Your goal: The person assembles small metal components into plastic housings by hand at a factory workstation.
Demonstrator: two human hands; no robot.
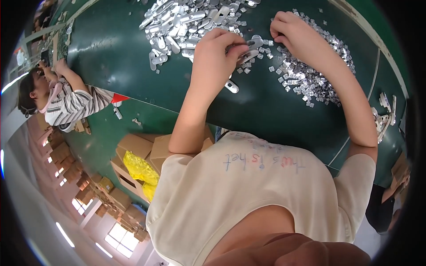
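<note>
Pinching a silver oblong piece [252,54] between the thumb and fingers [234,39] of our left hand [212,55], we have it over the dark green counter [133,57]; let it be the centre of our clock. Another rounded silver part [256,41] shows close by at one o'clock, and we cannot tell whether our fingers grip that too. At two o'clock our right hand [293,35] curls its fingers toward the thumb above the small squares; whether anything sits between them we cannot tell.

For good handling, we judge that a light pinch along the edges suits these shiny, slippery-looking pieces, with the wrist relaxed. The squares look small enough that fingertips serve better than a scoop, and keeping the two heaps apart should spare us sorting.

The heap of oblong pieces [193,20] lies at ten o'clock, the heap of small squares [313,77] at four, and a loose oblong [231,86] at seven. Farther out, white fittings [385,117] rest at four o'clock, cardboard boxes [133,146] stand toward eight, and a co-worker [73,104] in stripes works between eight and nine.
</note>
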